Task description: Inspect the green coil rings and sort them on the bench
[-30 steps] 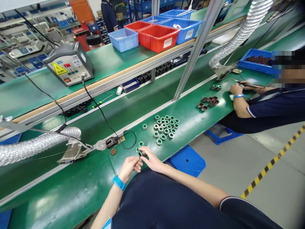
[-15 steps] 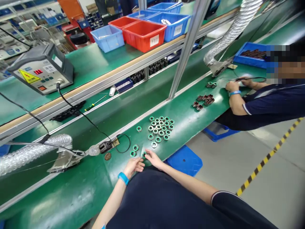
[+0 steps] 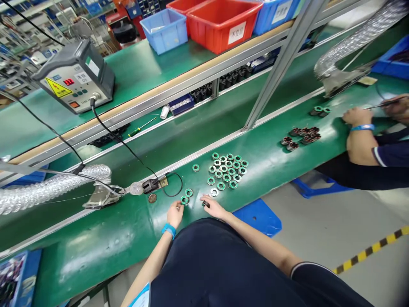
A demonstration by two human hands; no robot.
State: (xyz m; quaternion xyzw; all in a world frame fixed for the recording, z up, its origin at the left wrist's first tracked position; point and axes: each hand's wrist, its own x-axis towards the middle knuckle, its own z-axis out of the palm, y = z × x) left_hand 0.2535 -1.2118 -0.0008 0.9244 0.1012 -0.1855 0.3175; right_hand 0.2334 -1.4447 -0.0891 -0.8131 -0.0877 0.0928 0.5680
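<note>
My right hand (image 3: 216, 209) is closed on a small dark ring-shaped part (image 3: 206, 204), tilted and held just above or on the green bench. The fingers of my left hand (image 3: 175, 214) are bent together at the near edge of a green-topped ring (image 3: 184, 199). A second green-topped ring (image 3: 189, 193) lies against that one. Beyond my right hand is a cluster of similar green-topped metal rings (image 3: 227, 169), with a paler ring (image 3: 214, 192) at its near edge. One more ring (image 3: 196, 168) lies apart, to the left of the cluster.
A corded black tool holder (image 3: 150, 186) and a round copper-coloured disc (image 3: 152, 198) lie left of the rings. A metal post (image 3: 275, 72) rises behind the bench. Copper-wound parts (image 3: 306, 135) and a co-worker's hand (image 3: 357, 116) are on the right. A blue stool (image 3: 260, 217) stands below.
My hands have moved apart. The left went to the nearby pair of rings, and the right keeps its ring-shaped part, now turned on its side. The view has shifted.
</note>
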